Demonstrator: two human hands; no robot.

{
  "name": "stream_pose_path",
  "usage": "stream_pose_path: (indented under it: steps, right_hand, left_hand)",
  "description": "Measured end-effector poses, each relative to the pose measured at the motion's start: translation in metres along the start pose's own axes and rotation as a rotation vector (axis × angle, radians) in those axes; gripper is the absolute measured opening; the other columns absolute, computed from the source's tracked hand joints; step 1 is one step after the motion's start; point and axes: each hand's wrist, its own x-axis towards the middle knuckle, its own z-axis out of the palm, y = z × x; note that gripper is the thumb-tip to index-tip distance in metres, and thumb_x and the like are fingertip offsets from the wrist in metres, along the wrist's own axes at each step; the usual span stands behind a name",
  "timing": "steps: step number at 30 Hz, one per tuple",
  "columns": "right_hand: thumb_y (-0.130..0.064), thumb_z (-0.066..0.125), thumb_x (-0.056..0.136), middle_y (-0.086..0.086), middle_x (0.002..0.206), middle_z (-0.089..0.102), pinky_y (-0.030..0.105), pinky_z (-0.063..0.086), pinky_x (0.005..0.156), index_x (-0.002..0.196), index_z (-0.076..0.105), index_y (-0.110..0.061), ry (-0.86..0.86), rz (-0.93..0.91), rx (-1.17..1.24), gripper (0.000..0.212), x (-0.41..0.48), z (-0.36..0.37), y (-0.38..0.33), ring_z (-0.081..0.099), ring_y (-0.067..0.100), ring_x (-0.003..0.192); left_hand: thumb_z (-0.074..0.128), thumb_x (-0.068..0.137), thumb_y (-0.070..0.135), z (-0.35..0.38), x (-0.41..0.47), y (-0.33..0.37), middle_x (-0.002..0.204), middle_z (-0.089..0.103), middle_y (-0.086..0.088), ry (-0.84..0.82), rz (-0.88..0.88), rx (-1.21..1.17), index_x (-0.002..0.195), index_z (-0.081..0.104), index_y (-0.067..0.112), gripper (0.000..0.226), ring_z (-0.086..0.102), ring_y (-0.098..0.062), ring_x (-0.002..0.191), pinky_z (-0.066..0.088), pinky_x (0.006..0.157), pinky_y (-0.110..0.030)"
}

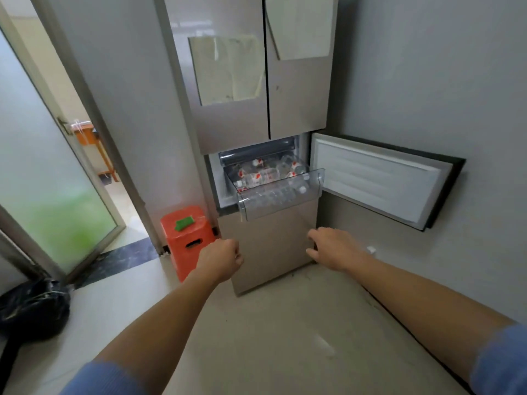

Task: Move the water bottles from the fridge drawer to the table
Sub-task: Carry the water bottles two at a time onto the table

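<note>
A clear plastic fridge drawer point(281, 202) is pulled out of the silver fridge point(265, 109). Inside it lie several clear water bottles point(261, 175) with red-and-white labels and white caps. My left hand point(221, 259) reaches forward below the drawer's left corner, fingers curled in and holding nothing. My right hand point(332, 248) is stretched out below the drawer's right corner, fingers apart and empty. Both hands are short of the drawer and touch nothing. No table is in sight.
The small fridge door point(379, 181) stands swung open to the right against the wall. An orange plastic stool point(186, 238) sits left of the fridge. A glass door point(42, 172) is open on the left, with a black bag point(34, 307) on the floor.
</note>
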Motion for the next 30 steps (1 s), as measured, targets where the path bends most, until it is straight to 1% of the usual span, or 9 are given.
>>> stream_pose_path:
  steps: [6,10,15,18,21,24,26,28,30]
  right_hand:
    - [-0.045,0.051,0.092,0.003,0.109,0.059,0.043,0.052,0.081,0.119,0.053,-0.021,-0.025,0.074,0.068,0.036,0.091,0.014,0.053,0.06,0.024,0.093]
    - [-0.046,0.05,0.094,0.001,0.106,0.058,0.036,0.051,0.076,0.12,0.052,-0.021,-0.021,0.04,0.046,0.036,0.161,0.026,0.086,0.059,0.021,0.089]
    - [-0.047,0.051,0.093,0.003,0.116,0.06,0.036,0.048,0.079,0.124,0.053,-0.022,-0.025,0.018,0.095,0.04,0.256,0.03,0.132,0.06,0.024,0.101]
    - [-0.044,0.053,0.092,0.003,0.117,0.063,0.034,0.047,0.078,0.124,0.055,-0.022,-0.001,-0.006,0.134,0.039,0.311,0.024,0.154,0.061,0.023,0.102]
    - [-0.04,0.054,0.092,0.005,0.116,0.064,0.033,0.048,0.079,0.122,0.057,-0.021,-0.012,-0.018,0.191,0.035,0.357,0.024,0.161,0.061,0.023,0.101]
    - [-0.042,0.055,0.091,0.005,0.119,0.063,0.037,0.052,0.083,0.129,0.053,-0.021,-0.039,-0.044,0.218,0.043,0.401,0.032,0.159,0.061,0.024,0.102]
    - [-0.041,0.055,0.092,0.006,0.118,0.063,0.038,0.052,0.082,0.13,0.052,-0.02,-0.048,-0.061,0.24,0.045,0.429,0.04,0.155,0.061,0.024,0.1]
    - [-0.04,0.056,0.091,0.006,0.117,0.063,0.036,0.051,0.079,0.128,0.054,-0.019,-0.032,-0.068,0.248,0.042,0.455,0.05,0.15,0.061,0.024,0.1]
    - [-0.041,0.056,0.091,0.006,0.114,0.065,0.035,0.05,0.077,0.124,0.056,-0.018,-0.02,-0.069,0.25,0.04,0.481,0.061,0.145,0.061,0.025,0.099]
  left_hand:
    - [0.053,0.088,0.035,0.015,0.107,0.011,0.091,0.067,-0.003,-0.022,0.046,0.005,0.092,0.063,0.019,0.019,0.064,-0.024,0.083,0.055,0.074,-0.037]
    - [0.054,0.087,0.037,0.034,0.18,0.013,0.09,0.067,-0.004,-0.049,0.015,-0.011,0.091,0.061,0.02,0.019,0.065,-0.023,0.081,0.056,0.075,-0.039]
    - [0.054,0.086,0.032,0.042,0.274,0.02,0.094,0.067,-0.003,-0.06,-0.037,-0.011,0.093,0.062,0.019,0.017,0.064,-0.025,0.087,0.05,0.07,-0.032]
    - [0.055,0.086,0.033,0.046,0.319,0.021,0.096,0.069,-0.004,-0.037,-0.086,-0.061,0.094,0.062,0.019,0.018,0.065,-0.025,0.087,0.053,0.074,-0.035]
    - [0.054,0.087,0.035,0.05,0.354,0.013,0.094,0.069,-0.005,-0.042,-0.134,-0.084,0.094,0.062,0.019,0.019,0.065,-0.025,0.085,0.055,0.074,-0.037]
    - [0.054,0.088,0.034,0.055,0.39,-0.002,0.095,0.068,-0.006,-0.042,-0.165,-0.078,0.098,0.061,0.018,0.02,0.065,-0.027,0.086,0.055,0.074,-0.038]
    - [0.055,0.088,0.033,0.062,0.416,-0.017,0.096,0.067,-0.006,-0.042,-0.182,-0.101,0.101,0.057,0.018,0.02,0.064,-0.027,0.086,0.055,0.074,-0.037]
    - [0.055,0.089,0.034,0.073,0.441,-0.033,0.101,0.066,-0.006,-0.068,-0.188,-0.128,0.104,0.056,0.018,0.022,0.063,-0.025,0.088,0.055,0.078,-0.038]
    - [0.055,0.091,0.034,0.083,0.468,-0.05,0.111,0.063,-0.008,-0.105,-0.171,-0.117,0.113,0.055,0.016,0.029,0.062,-0.025,0.097,0.054,0.084,-0.04]
